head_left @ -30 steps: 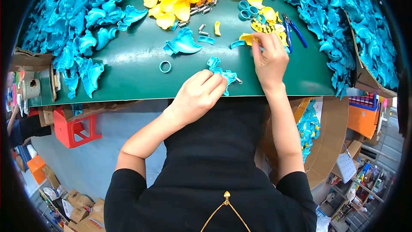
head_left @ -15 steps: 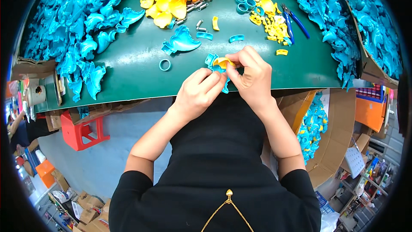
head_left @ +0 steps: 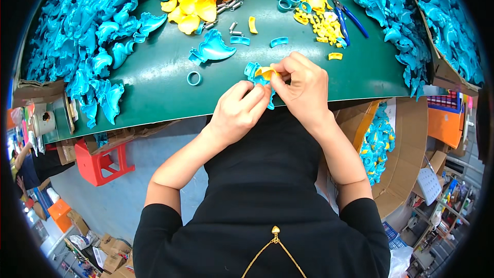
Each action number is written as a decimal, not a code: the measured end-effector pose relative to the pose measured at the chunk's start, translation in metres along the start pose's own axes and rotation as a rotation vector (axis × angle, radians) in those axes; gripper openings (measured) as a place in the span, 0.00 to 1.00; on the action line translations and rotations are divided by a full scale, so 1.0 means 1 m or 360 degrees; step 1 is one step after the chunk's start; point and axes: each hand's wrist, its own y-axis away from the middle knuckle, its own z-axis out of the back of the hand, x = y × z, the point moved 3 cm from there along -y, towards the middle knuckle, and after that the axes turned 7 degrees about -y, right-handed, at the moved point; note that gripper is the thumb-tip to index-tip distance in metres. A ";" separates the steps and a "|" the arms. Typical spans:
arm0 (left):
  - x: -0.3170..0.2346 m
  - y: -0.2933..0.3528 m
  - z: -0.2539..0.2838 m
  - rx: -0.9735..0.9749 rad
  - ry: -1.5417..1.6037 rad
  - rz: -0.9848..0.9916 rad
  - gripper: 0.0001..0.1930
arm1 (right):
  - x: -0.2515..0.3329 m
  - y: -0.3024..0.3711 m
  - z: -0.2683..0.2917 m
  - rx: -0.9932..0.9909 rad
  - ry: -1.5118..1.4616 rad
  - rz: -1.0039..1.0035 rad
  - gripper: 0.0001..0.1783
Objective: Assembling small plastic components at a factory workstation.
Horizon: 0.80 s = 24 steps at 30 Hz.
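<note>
Close to the table's near edge, my left hand (head_left: pixel 237 112) is closed on a blue plastic part (head_left: pixel 251 71), with its fingertips along the lower side. My right hand (head_left: pixel 304 83) pinches a curved yellow plastic piece (head_left: pixel 265 72) between thumb and fingers, against that blue part. Fingers cover much of both, so how they fit together is hidden. Beyond the hands lie a blue curved shell piece (head_left: pixel 215 47), a blue ring (head_left: pixel 194 78) and two short blue arc strips (head_left: pixel 240 40).
Blue shells (head_left: pixel 82 25) heap at the left, more blue shells (head_left: pixel 383 0) at the right. Yellow shells (head_left: pixel 198 0), metal springs (head_left: pixel 226 7), small yellow pieces (head_left: pixel 328 27) and blue-handled cutters (head_left: pixel 350 18) lie at the back. A carton (head_left: pixel 404 149) of blue-yellow parts stands below right, a red stool (head_left: pixel 103 162) below left.
The view has shifted slightly, so the tabletop things appear a little higher and to the left. Both hands keep nearly the same grip, and the yellow piece stays against the blue part.
</note>
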 end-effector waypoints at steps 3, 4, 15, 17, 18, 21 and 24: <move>0.000 0.002 -0.001 0.0022 0.0027 -0.0008 0.17 | 0.012 0.008 -0.001 -0.0010 0.0258 0.0058 0.06; 0.000 0.004 -0.001 0.0044 0.0059 -0.0009 0.20 | 0.016 0.011 -0.001 -0.0016 0.0464 0.0114 0.06; -0.002 -0.004 0.002 -0.0011 -0.0325 -0.0148 0.10 | -0.021 0.012 0.017 0.0467 -0.0756 -0.0579 0.16; -0.003 -0.004 0.003 -0.0001 -0.0323 -0.0180 0.11 | -0.031 0.006 0.017 0.0512 -0.0811 -0.0535 0.15; -0.003 -0.004 0.003 0.0002 -0.0327 -0.0182 0.11 | -0.031 0.005 0.018 0.0517 -0.0852 -0.0527 0.14; -0.004 -0.002 0.002 0.0021 -0.0344 -0.0137 0.11 | -0.022 0.008 0.020 0.0478 -0.0357 0.0122 0.15; -0.008 -0.004 0.001 0.0019 -0.0376 -0.0065 0.10 | -0.019 0.015 0.027 0.0397 -0.0313 0.0138 0.18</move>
